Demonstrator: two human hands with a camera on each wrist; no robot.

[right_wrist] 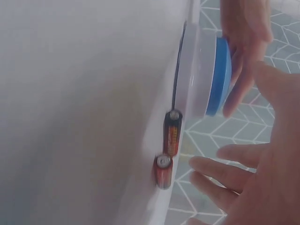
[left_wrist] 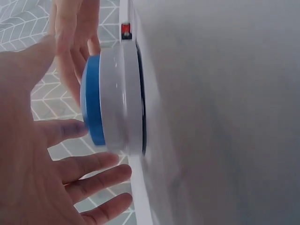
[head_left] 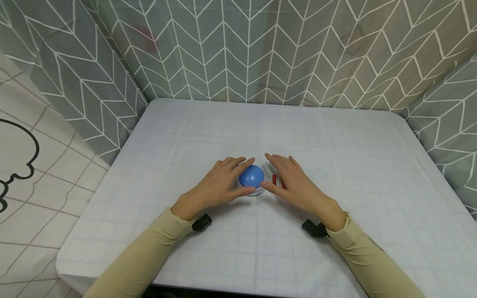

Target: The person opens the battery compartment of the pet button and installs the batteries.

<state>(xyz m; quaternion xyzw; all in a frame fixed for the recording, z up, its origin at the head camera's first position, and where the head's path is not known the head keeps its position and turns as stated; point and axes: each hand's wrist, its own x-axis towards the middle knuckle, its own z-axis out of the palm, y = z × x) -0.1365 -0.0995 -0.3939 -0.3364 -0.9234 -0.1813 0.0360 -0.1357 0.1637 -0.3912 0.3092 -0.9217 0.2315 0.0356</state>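
Item: a round, blue-domed device [head_left: 251,176], located just below and right of centre in the head frame, blue dome uppermost. Its white base [left_wrist: 114,101] sits on the table; the interior of this housing is closed to view, contents undetermined.

Left hand [head_left: 221,180]: at the item's left side, thumb and index extended about the dome, remaining fingers straight and spread, pinching nothing. Contact between index fingertip and dome cannot be confirmed.

Right hand [head_left: 296,182]: right of the item, fingers extended and slightly apart, gripping nothing; thumb near the dome, contact likewise unconfirmed.

Two loose cells lie on the table. In the right wrist frame, a black-and-red battery [right_wrist: 172,136] is near the base, at centre; a red battery [right_wrist: 163,177] lies just below it.

Surroundings: tan sleeves [head_left: 145,248], a black device at each cuff [head_left: 202,222], a white-covered table [head_left: 335,136], and a grey chevron curtain [head_left: 234,49] across the top of the head frame.
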